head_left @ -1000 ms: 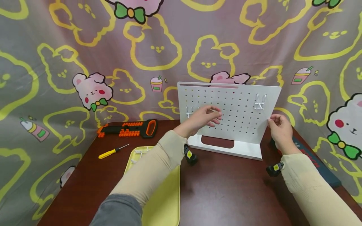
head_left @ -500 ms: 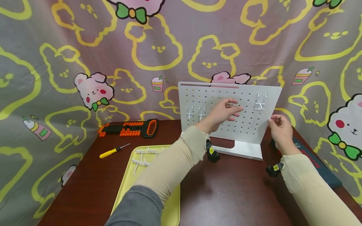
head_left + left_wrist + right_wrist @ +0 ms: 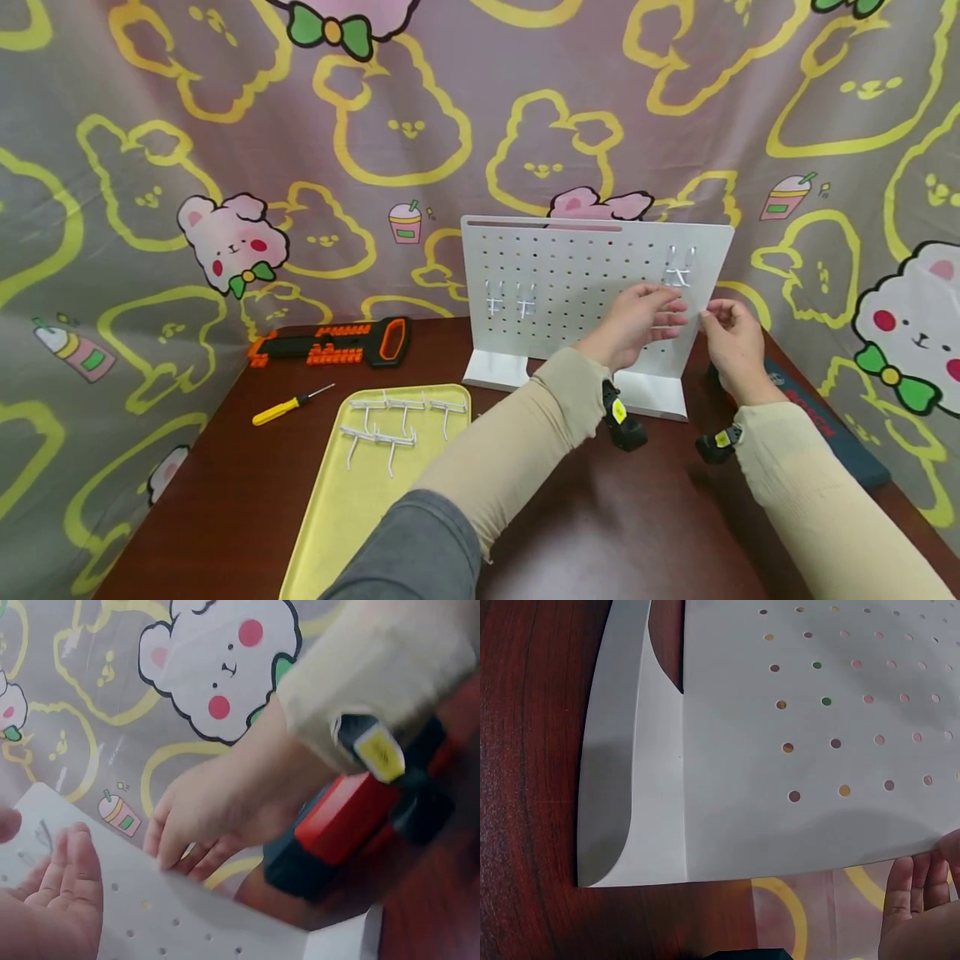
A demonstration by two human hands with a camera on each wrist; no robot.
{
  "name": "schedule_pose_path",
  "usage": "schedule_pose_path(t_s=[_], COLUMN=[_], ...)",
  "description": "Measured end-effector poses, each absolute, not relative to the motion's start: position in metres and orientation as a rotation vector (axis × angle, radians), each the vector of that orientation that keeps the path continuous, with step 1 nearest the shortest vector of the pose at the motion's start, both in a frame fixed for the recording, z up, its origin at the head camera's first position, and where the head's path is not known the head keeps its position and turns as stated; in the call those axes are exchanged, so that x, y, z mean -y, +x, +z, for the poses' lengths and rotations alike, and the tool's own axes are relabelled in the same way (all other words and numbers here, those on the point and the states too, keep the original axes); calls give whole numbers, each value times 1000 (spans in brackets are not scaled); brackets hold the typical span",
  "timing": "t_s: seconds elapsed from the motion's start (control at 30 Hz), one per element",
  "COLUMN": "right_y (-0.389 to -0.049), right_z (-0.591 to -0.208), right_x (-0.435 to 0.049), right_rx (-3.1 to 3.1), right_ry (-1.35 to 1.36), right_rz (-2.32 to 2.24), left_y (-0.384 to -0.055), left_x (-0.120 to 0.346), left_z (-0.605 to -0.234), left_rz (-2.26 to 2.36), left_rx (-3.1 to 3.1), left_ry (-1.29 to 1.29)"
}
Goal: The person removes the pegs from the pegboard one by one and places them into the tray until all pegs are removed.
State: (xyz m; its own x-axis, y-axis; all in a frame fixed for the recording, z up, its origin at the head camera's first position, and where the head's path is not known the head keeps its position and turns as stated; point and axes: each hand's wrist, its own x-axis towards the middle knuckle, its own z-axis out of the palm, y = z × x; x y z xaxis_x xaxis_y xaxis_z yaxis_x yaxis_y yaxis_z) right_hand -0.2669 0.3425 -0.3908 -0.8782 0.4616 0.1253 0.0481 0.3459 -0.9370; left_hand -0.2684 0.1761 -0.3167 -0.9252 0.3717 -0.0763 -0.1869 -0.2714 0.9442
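A white pegboard stands upright on its foot at the back of the table. My right hand pinches its right edge between thumb and fingers; the right wrist view shows the fingers at that edge. My left hand is in front of the board's right part, fingers loosely extended and holding nothing, just below a white double hook mounted at upper right. In the left wrist view, this hand is beside the hook. Two more hooks, one beside the other, hang at the board's left.
Left of centre lies a yellow tray with several white hooks near its far end. Beyond it are a yellow-handled screwdriver and a black-and-orange tool. A dark blue case lies behind the right arm.
My left hand has moved right across the board, from the left hooks to below the upper-right hook, uncovering the left hooks and those in the tray. The right hand stays at the edge.
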Motion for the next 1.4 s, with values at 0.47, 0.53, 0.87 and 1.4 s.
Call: schedule_pose_path(t_s=[0.47,0.53,0.87,1.4], right_y=[-265,-264,-269,-265], right_z=[-391,-390,-392,-391], right_x=[-345,-346,-346,-348], right_rx=[2229,2214,2207,2277], right_ry=[-364,-372,-380,-333], right_rz=[1521,1544,1550,1507], left_y=[-268,-268,-278,-271], left_x=[-208,-211,-206,-199], left_z=[-310,-307,-305,-302], left_rz=[2341,2343,2326,2156], left_rx=[-1443,-1432,-1288,-1356], left_ry=[-47,-76,-116,7])
